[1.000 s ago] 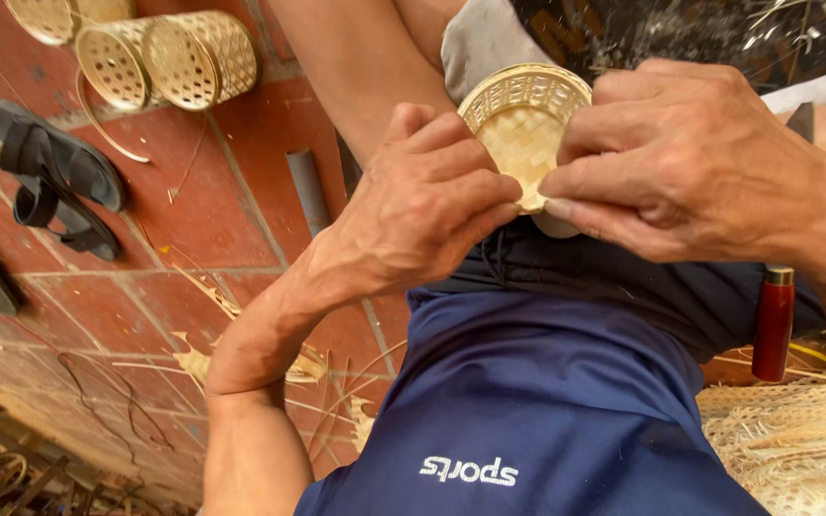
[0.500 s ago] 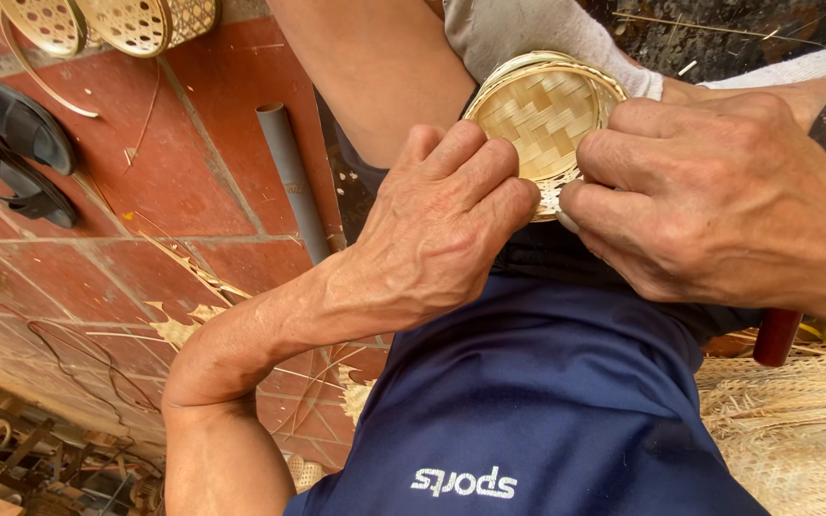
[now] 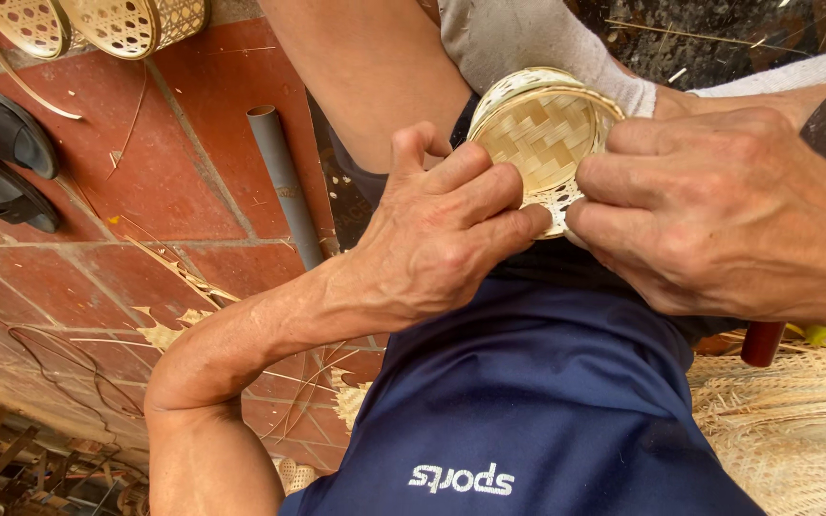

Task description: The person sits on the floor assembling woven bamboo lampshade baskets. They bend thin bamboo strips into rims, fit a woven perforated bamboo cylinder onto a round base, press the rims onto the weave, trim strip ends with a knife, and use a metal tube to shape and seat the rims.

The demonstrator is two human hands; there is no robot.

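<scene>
**Basket held at lap, both hands on rim**

Basket [image 3: 539, 134] sits above the lap, against the blue shorts [image 3: 528, 401], its woven base facing the camera. Left hand [image 3: 437, 229] comes in from the lower left, wrist bent, fingers curled and pinching the lower rim. Right hand [image 3: 728, 210] comes in from the right, knuckles up, fingertips closed on the same rim. Fingertips of both hands nearly meet. A grey pipe [image 3: 284, 182] lies on the red tiles [image 3: 145, 182].

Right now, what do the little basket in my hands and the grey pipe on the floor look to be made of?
The small basket looks like woven bamboo or cane: pale, matte flat strips cross in a visible weave, with a bound rim. The grey pipe is probably plastic: smooth, uniform dull grey, with a thin-walled open end.
</scene>
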